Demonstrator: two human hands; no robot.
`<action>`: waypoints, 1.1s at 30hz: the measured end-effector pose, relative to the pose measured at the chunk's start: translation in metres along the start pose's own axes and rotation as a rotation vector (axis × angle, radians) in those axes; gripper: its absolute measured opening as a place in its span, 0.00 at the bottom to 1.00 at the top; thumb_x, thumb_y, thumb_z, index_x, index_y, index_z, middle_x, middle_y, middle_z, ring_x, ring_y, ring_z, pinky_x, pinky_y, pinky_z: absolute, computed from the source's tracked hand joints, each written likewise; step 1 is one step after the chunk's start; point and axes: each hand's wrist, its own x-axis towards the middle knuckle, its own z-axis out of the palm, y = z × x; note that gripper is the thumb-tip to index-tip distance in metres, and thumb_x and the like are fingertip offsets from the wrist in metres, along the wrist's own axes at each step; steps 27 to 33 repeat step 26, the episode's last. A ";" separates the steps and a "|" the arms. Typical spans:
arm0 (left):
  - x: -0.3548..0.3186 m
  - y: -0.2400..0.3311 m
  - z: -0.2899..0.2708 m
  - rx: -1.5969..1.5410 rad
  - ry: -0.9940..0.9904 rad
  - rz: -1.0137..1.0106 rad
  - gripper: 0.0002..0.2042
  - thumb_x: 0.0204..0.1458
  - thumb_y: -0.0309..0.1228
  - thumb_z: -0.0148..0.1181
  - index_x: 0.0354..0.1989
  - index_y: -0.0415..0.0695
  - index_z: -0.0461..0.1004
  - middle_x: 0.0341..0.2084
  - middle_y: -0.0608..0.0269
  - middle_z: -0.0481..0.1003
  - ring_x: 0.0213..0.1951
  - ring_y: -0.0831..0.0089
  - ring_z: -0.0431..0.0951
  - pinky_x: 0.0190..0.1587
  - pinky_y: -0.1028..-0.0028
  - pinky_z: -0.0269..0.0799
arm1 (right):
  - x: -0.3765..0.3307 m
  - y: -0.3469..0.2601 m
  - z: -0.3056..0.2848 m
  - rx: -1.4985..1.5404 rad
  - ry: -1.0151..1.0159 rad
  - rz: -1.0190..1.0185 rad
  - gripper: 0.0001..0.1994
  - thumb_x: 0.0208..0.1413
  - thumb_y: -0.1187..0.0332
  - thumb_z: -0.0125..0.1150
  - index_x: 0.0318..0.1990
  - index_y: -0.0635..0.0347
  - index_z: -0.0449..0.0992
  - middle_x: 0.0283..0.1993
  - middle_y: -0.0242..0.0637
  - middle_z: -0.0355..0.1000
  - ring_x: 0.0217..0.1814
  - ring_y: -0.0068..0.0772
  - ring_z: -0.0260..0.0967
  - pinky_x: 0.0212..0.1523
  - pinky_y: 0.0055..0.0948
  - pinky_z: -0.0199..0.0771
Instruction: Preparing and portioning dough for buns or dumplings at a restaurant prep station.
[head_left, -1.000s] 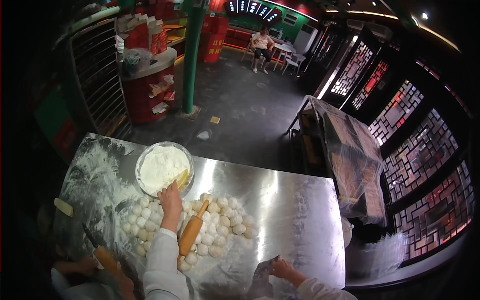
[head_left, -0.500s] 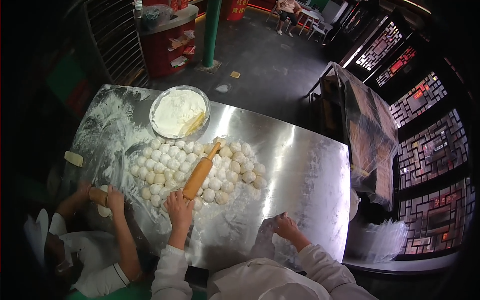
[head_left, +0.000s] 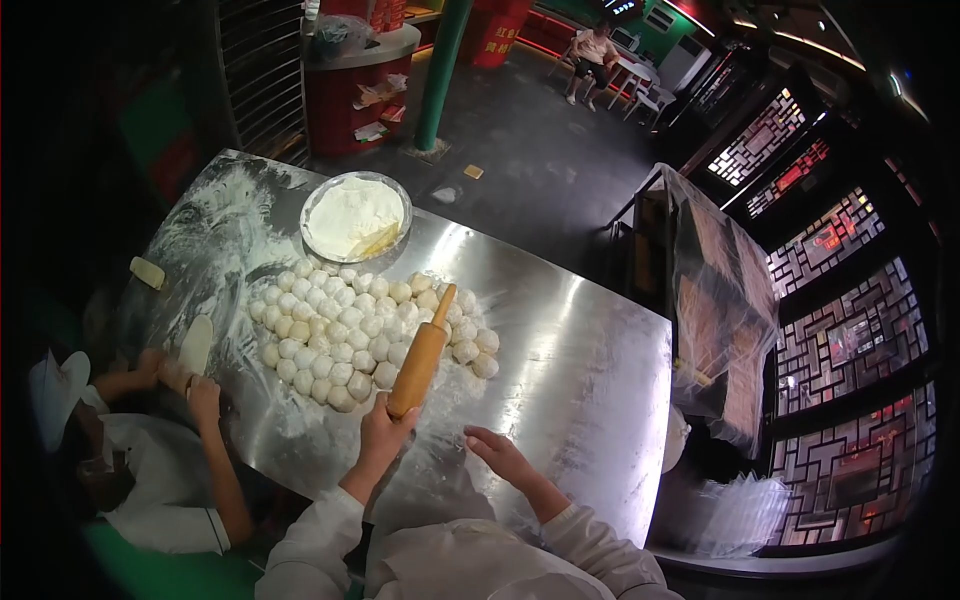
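My left hand (head_left: 383, 432) is wrapped round the near handle of a wooden rolling pin (head_left: 420, 362). The pin is tilted, its far handle reaching over the right part of a batch of floured dough balls (head_left: 330, 330). Over the steel table, to the right of the pin, my right hand (head_left: 500, 455) holds nothing, its fingers stretched out toward the left. Several dough balls lie close together beyond my left hand; the pin hides some of them.
A round metal bowl of flour (head_left: 355, 215) stands at the table's far edge. At the left, a co-worker's hands (head_left: 180, 380) roll out a long dough piece (head_left: 197, 345). Another dough piece (head_left: 147, 272) lies far left. A plastic-covered rack (head_left: 715, 300) stands right of the steel table (head_left: 590, 370).
My right hand has moved left, closer to the rolling pin. The pin in my left hand has shifted right and stands steeper. The co-worker's dough piece shows longer. The whole view has shifted slightly.
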 end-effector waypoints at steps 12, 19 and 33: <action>0.087 -0.018 -0.006 -0.019 0.025 0.374 0.13 0.48 0.21 0.59 0.44 0.37 0.72 0.34 0.54 0.72 0.34 0.63 0.74 0.39 0.68 0.69 | -0.011 0.126 -0.077 0.353 0.725 0.283 0.16 0.51 0.67 0.65 0.42 0.62 0.67 0.28 0.33 0.69 0.22 0.26 0.68 0.22 0.28 0.71; 0.273 -0.032 -0.112 0.323 0.261 0.252 0.17 0.53 0.27 0.56 0.51 0.36 0.70 0.43 0.51 0.73 0.43 0.56 0.75 0.46 0.62 0.70 | -0.060 0.167 -0.089 0.034 0.712 0.527 0.12 0.53 0.68 0.63 0.40 0.64 0.70 0.27 0.39 0.72 0.21 0.28 0.71 0.18 0.27 0.69; 0.371 -0.036 -0.091 0.879 0.132 0.077 0.27 0.51 0.35 0.62 0.60 0.44 0.66 0.56 0.53 0.67 0.58 0.60 0.69 0.59 0.53 0.62 | -0.045 0.188 -0.099 0.271 0.584 0.820 0.07 0.56 0.68 0.60 0.34 0.63 0.73 0.22 0.40 0.70 0.18 0.33 0.71 0.13 0.32 0.71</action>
